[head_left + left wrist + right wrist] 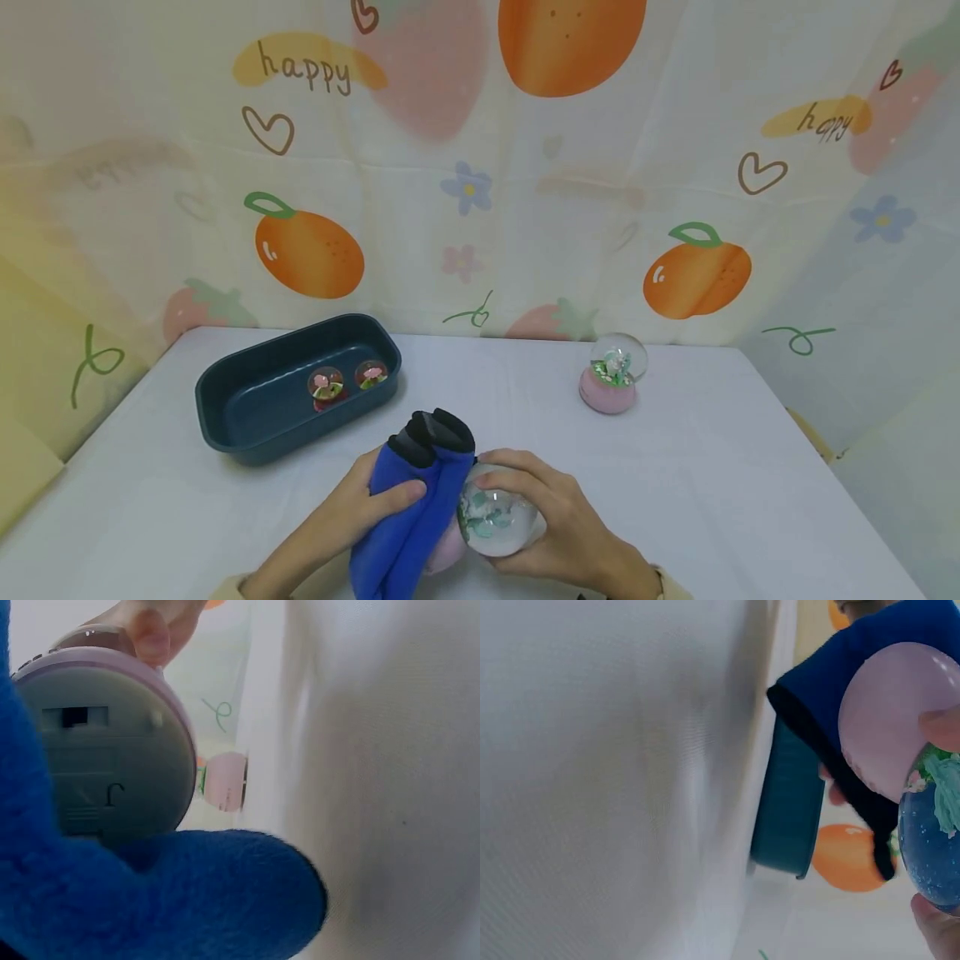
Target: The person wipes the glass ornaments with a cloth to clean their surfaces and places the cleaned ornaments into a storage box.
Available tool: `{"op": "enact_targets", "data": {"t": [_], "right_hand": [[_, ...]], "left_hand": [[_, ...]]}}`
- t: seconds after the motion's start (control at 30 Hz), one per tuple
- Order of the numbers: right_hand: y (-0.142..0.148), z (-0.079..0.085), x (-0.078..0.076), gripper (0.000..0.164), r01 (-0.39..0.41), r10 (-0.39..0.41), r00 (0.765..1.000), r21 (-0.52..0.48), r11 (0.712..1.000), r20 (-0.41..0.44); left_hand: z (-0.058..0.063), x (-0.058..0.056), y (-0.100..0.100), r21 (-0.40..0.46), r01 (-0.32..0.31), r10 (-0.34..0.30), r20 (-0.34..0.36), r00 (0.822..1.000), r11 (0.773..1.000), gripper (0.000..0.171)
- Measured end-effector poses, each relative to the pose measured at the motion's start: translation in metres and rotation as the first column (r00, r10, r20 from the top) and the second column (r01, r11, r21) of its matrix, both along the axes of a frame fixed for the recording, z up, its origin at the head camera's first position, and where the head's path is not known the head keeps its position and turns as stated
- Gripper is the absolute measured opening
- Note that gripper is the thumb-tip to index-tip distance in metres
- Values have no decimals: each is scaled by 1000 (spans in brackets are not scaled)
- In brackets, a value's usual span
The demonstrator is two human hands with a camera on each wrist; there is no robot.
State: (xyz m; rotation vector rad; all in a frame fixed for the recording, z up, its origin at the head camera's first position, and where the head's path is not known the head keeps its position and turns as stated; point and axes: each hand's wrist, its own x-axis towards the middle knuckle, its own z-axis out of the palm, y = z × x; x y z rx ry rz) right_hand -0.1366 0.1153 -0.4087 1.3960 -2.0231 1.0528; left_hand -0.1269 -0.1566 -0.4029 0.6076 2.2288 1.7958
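Snow globe (498,521) sits at 6 o'clock, table's near edge, lying on its side between both hands. Right hand (558,525) wraps the glass dome, fingers curled over the top. Left hand (356,508) pinches a blue cloth (408,508) against the globe's pink base (105,742), thumb clamped on the fabric.

Handling, my read: glass is slick and breakable, liquid fill makes it heavyish. Safer hold is the base, not the dome. Cloth is soft and limp.

At 10 o'clock, a dark blue tray (247,400) holds two small globes (326,386), probably upright, too small to confirm. At 1 o'clock, another globe (611,375) stands alone on the table (750,467).
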Motion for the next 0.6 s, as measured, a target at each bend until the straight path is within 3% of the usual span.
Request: {"op": "enact_targets", "data": {"t": [0.1, 0.2, 0.43, 0.6], "right_hand": [[1, 0, 0, 85, 5, -5, 1000, -13, 1000, 5], [1, 0, 0, 86, 1, 0, 1000, -23, 1000, 13], [1, 3, 2, 85, 55, -57, 994, 24, 998, 98], [3, 3, 2, 95, 111, -126, 963, 76, 991, 238]], "left_hand": [[1, 0, -1, 12, 117, -118, 46, 992, 993, 59], [1, 0, -1, 27, 160, -162, 60, 985, 987, 63], [1, 2, 3, 55, 90, -92, 41, 995, 994, 55], [0, 5, 8, 66, 40, -39, -15, 999, 997, 51]]}}
